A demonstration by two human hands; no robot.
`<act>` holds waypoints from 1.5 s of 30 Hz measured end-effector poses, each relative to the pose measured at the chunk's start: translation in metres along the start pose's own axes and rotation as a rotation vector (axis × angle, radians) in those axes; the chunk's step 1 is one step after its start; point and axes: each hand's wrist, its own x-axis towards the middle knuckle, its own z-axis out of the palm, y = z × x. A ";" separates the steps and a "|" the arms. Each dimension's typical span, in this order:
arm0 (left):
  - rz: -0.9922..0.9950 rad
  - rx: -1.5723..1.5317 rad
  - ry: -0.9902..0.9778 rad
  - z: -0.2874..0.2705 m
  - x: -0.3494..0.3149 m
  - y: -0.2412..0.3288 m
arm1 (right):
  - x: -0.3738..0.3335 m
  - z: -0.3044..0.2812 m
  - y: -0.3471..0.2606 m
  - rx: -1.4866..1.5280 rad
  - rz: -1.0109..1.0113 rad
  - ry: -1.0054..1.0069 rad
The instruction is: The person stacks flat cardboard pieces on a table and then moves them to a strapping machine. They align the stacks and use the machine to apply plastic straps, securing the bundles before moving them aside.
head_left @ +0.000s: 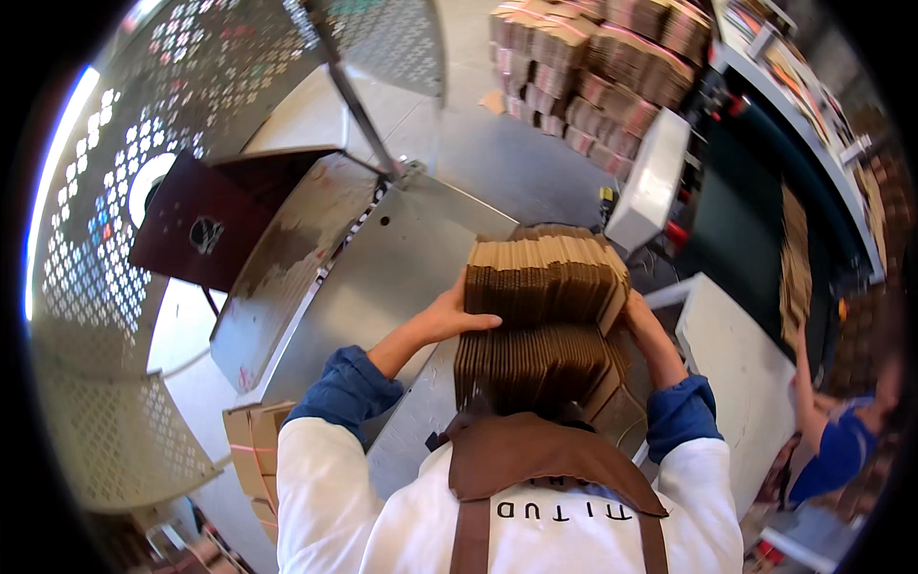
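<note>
A thick stack of folded brown cardboard sheets [540, 287] stands on edge between my two hands. My left hand [462, 314] presses against its left side, thumb stretched across the near face. At the opposite end, my right hand [639, 318] lies along the stack, with its fingertips partly hidden behind the cardboard. A second row of folded cardboard [535, 362] sits just nearer to me, directly below the first, against my brown apron [535, 454]. Beneath and left of the stack is a metal work table [421, 239].
A dark red panel [203, 225] and a perforated metal guard [124, 344] stand at left. Strapped cardboard bundles [612, 57] are piled at the back. On the right, a person in blue [846, 435] touches cardboard [796, 258] on a dark conveyor [732, 210]; a white cabinet [732, 373] stands nearer.
</note>
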 end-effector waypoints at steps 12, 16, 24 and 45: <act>-0.358 -0.617 0.586 0.000 -0.003 -0.034 | 0.233 0.058 -0.078 -0.506 0.175 -0.580; -0.485 -0.797 0.673 -0.012 -0.010 -0.028 | 0.309 0.095 -0.058 -0.654 0.121 -0.798; -0.797 -0.838 0.627 -0.036 0.005 -0.141 | 0.364 0.164 -0.020 -1.058 0.177 -0.867; -0.552 -0.919 0.959 -0.011 0.006 -0.146 | 0.353 0.186 -0.056 -0.931 -0.066 -1.070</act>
